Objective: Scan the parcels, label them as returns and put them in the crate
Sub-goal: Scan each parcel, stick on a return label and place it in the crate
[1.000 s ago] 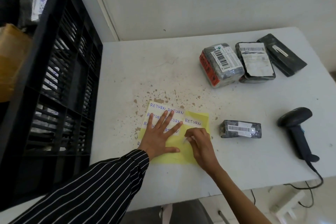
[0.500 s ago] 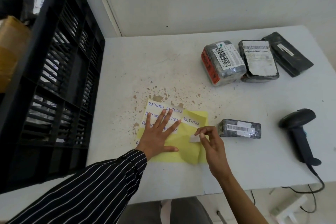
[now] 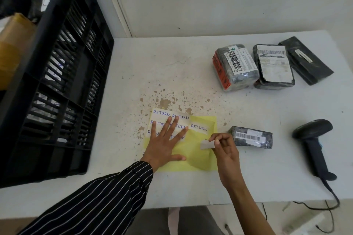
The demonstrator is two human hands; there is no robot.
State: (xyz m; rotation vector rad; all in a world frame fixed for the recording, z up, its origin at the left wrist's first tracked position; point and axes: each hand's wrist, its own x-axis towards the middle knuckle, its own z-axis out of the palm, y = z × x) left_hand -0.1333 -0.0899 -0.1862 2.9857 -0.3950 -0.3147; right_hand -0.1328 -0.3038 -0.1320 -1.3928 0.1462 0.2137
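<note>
A yellow sticker sheet (image 3: 200, 120) with several white RETURN labels lies on the white table (image 3: 172, 63). My left hand (image 3: 164, 143) presses flat on it with fingers spread. My right hand (image 3: 224, 150) pinches one peeled white label (image 3: 206, 144) just above the sheet's right part. A small dark wrapped parcel (image 3: 252, 137) with a barcode lies right beside my right hand. Three more parcels sit at the back right: a grey one with an orange side (image 3: 235, 66), a dark one with a large white label (image 3: 274, 66), and a flat black one (image 3: 305, 59).
A black barcode scanner (image 3: 313, 143) lies at the right, its cable hanging over the table's front edge. A black slatted crate (image 3: 57, 82) stands at the left and holds several parcels. A white wall backs the table.
My right hand has peeled a label off the sheet and lifted it to the right, towards the small parcel. My left hand has stayed pressed on the sheet.
</note>
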